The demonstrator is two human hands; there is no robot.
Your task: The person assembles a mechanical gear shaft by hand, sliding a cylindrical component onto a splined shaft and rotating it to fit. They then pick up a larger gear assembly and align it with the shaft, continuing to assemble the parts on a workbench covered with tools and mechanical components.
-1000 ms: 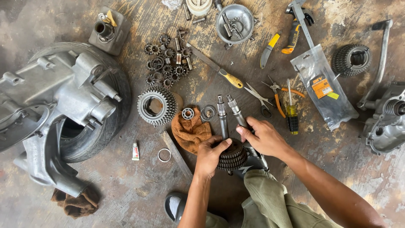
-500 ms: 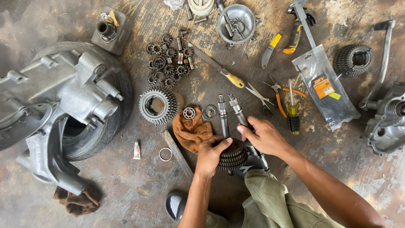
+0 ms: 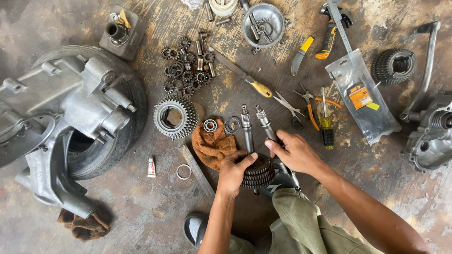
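My left hand (image 3: 234, 170) grips a dark stack of gears (image 3: 259, 172) that sits on a splined steel shaft (image 3: 247, 130) lying on the floor. My right hand (image 3: 294, 151) rests on a second splined shaft (image 3: 265, 123) just to the right, fingers curled over its lower part. A brown rag (image 3: 213, 144) lies left of the shafts, with a small bearing (image 3: 210, 125) and a ring (image 3: 232, 125) at its top edge. A large toothed gear cluster (image 3: 175, 117) sits further left.
An engine casing (image 3: 61, 113) rests on a tyre at left. Several small gears (image 3: 186, 70), a yellow-handled screwdriver (image 3: 245, 77), pliers (image 3: 308, 106), a metal bowl (image 3: 262, 23), a plastic bag (image 3: 362, 96), another gear cluster (image 3: 393, 66) and a casing (image 3: 431, 134) surround me.
Both hands stay on the gear stack and shafts; the view has shifted slightly, and my right fingers have crept a little along the right shaft.
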